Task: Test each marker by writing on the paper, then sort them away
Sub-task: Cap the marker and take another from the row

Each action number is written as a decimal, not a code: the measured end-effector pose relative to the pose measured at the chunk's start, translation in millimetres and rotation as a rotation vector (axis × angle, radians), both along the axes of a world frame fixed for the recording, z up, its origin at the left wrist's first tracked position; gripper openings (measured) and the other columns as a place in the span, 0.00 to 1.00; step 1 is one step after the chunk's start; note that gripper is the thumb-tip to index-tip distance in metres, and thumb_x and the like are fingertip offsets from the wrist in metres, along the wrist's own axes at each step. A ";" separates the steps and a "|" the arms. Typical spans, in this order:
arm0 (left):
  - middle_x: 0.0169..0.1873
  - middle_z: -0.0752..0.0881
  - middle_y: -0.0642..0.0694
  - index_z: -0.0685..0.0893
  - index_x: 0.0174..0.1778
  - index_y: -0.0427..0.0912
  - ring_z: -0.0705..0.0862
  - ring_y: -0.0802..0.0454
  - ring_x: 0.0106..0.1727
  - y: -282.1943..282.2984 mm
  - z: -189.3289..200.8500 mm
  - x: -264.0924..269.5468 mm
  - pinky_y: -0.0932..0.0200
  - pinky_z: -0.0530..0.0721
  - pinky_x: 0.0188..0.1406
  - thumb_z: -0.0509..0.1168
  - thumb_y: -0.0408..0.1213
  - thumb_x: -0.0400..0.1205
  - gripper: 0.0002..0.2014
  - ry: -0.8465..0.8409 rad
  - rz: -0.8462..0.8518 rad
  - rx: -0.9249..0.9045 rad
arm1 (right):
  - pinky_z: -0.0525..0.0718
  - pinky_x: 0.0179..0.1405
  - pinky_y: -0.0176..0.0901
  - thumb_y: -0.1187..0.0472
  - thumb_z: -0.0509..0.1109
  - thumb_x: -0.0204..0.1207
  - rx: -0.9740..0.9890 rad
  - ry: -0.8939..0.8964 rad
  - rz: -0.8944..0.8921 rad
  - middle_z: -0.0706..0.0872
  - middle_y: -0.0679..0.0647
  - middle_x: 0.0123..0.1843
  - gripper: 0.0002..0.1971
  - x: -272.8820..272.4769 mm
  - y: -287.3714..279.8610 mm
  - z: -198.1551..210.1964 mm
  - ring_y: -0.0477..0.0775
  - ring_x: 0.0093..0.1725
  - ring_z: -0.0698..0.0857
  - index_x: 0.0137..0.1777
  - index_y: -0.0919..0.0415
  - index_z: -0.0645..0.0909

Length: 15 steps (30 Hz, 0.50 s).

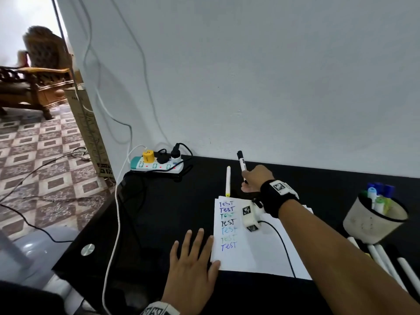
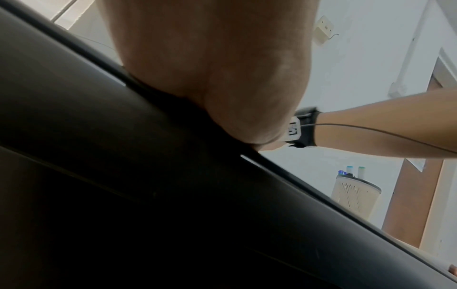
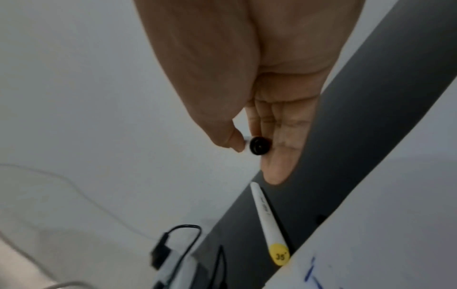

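I'm pinching the black marker (image 1: 242, 164) in my right hand (image 1: 256, 178) beyond the paper (image 1: 256, 253), left hand (image 1: 193, 264) lying flat to pin the sheet.

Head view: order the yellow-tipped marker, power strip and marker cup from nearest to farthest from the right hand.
From the right hand, holding the black marker:
1. Yellow-tipped marker, just to its left on the desk.
2. Power strip, farther left by the wall.
3. Marker cup, far right; close to the strip's distance, so uncertain.
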<state>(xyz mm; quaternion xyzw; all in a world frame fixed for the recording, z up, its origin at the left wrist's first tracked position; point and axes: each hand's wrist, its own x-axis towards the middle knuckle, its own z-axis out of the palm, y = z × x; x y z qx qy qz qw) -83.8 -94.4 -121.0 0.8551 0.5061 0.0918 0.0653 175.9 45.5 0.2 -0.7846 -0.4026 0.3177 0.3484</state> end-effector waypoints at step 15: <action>0.50 0.87 0.60 0.77 0.59 0.62 0.84 0.65 0.48 -43.5 125.3 8.4 0.61 0.81 0.49 0.66 0.46 0.84 0.10 -0.622 -0.161 -0.311 | 0.87 0.37 0.39 0.63 0.77 0.78 0.325 0.077 0.295 0.91 0.57 0.37 0.03 -23.3 -243.6 70.8 0.49 0.33 0.89 0.48 0.62 0.90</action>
